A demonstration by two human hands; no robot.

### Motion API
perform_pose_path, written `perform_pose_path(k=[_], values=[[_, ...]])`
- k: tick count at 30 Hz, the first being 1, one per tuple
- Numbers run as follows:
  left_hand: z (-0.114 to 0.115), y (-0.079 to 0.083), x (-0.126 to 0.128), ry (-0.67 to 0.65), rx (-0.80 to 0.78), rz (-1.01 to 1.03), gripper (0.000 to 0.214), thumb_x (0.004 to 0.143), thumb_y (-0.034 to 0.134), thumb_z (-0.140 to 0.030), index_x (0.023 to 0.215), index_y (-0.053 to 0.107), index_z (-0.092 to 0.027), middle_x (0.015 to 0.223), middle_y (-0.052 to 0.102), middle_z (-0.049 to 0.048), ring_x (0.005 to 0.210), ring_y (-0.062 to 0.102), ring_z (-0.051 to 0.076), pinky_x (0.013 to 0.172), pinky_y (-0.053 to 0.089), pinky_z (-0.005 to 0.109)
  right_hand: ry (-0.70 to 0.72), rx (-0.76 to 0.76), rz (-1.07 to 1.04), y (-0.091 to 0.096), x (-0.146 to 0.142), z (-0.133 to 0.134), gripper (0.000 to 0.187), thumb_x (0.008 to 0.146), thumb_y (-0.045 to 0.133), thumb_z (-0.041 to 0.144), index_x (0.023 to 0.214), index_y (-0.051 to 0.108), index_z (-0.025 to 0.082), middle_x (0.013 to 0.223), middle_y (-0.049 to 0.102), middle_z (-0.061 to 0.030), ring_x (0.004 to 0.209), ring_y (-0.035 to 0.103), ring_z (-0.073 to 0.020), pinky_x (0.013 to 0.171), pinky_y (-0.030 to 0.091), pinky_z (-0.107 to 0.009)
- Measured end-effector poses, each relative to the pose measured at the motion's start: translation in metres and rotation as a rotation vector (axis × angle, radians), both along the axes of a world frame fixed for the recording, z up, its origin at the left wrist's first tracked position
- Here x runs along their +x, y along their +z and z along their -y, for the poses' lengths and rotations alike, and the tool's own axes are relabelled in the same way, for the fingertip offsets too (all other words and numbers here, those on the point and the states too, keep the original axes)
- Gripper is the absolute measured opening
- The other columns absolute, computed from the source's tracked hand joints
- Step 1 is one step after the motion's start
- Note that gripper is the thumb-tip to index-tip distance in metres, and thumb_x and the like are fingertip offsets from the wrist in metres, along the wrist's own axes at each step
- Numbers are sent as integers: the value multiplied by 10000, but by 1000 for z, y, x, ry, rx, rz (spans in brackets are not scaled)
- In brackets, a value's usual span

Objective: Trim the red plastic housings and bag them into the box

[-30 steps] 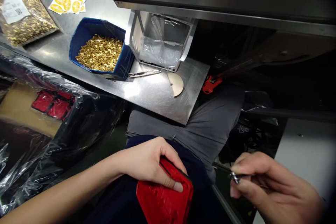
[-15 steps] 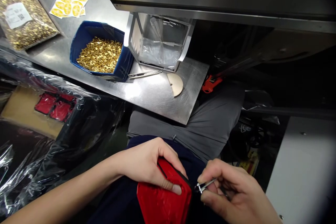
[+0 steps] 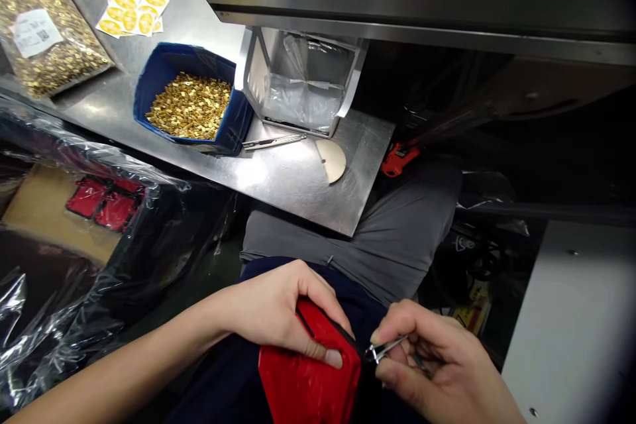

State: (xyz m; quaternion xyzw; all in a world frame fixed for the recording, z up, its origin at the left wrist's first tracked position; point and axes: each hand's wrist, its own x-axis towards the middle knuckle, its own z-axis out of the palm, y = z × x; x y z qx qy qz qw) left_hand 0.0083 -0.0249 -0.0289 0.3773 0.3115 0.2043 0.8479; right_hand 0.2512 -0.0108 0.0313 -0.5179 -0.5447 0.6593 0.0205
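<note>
My left hand [image 3: 298, 318] is closed on a red plastic case [image 3: 311, 384] with a black edge, thumb flat on its face, fingers behind it. The case is held over my lap, and its lower end runs out of view. In my right hand [image 3: 432, 361] is a small pair of shiny metal nail clippers [image 3: 390, 346], pinched between thumb and forefinger. Their jaws are at the black edge on the right side of the case. I cannot tell whether they touch it.
On the metal table [image 3: 278, 179] are a blue bin [image 3: 142, 96] of small gold-coloured metal parts, a bag of similar parts [image 3: 74, 53], sticker sheets [image 3: 132, 0], a box of clear bags [image 3: 303, 103], a slim cutter [image 3: 273, 142] and a pale disc [image 3: 331, 161]. Left sits a plastic-lined crate [image 3: 163, 218] with red pieces.
My right hand and the nail clippers have shifted slightly left, closer to the case's edge. My left hand keeps its grip on the case.
</note>
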Motion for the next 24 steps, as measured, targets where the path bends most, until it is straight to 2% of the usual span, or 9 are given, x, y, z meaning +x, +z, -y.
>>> perform_pose_path(k=[6,11,20,24], values=[[1,-2,0,-6,-16,-8,381,711,885,-408,1010,807,-186,910,771,78,777,676,183,728,530,235,92,56,31,1,1,-3,227,869,694,443,828,711,220,651,630,-2,568,567,-123,523,448,-204],[1,-2,0,6,-3,-15,376,715,881,-416,1006,808,-189,891,767,71,763,672,178,722,527,232,112,75,20,1,2,-3,221,894,671,427,836,698,216,669,630,0,570,571,-121,527,443,-210],[3,-4,-2,-7,-33,-38,378,719,877,-415,1014,805,-191,906,763,66,780,668,180,719,527,231,101,128,5,-4,3,0,235,916,666,439,849,694,216,651,608,11,569,568,-119,525,433,-215],[5,-7,-2,-14,-48,-46,376,713,881,-409,1012,805,-195,909,761,64,781,658,181,709,525,232,44,142,1,-4,0,6,227,890,699,428,822,701,211,638,600,5,572,554,-123,525,424,-221]])
